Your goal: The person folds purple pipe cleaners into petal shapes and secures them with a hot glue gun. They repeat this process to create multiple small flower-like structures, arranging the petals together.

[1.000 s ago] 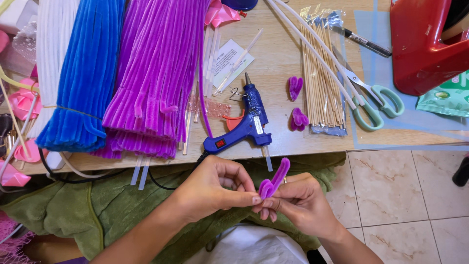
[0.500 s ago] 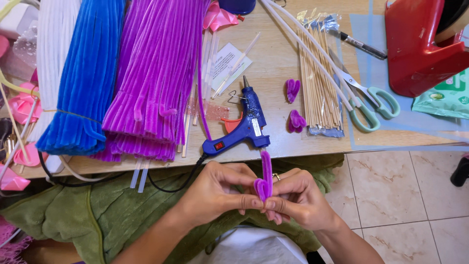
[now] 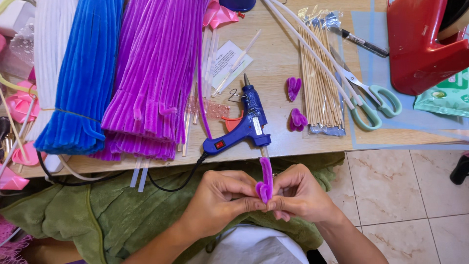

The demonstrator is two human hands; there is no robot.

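My left hand (image 3: 220, 198) and my right hand (image 3: 299, 194) meet over my lap, below the table edge. Both pinch the folded bottom of a purple pipe cleaner (image 3: 266, 176), whose free end stands upright between the fingers. Just above it on the table lies a blue glue gun (image 3: 242, 128), nozzle pointing away, its black cord running left. Two small folded purple pipe cleaner pieces (image 3: 296, 119) lie right of the gun, beside a pack of wooden skewers (image 3: 320, 78).
Bundles of purple (image 3: 156, 68), blue (image 3: 83, 78) and white (image 3: 51, 49) pipe cleaners cover the table's left. Scissors with green handles (image 3: 373, 100), a black pen (image 3: 364, 44) and a red tape dispenser (image 3: 422, 44) sit right. Green cloth (image 3: 112, 215) covers my lap; tiled floor lies right.
The pipe cleaner's free end swung from leaning right to standing upright, and both hands closed in tighter around its folded bottom.
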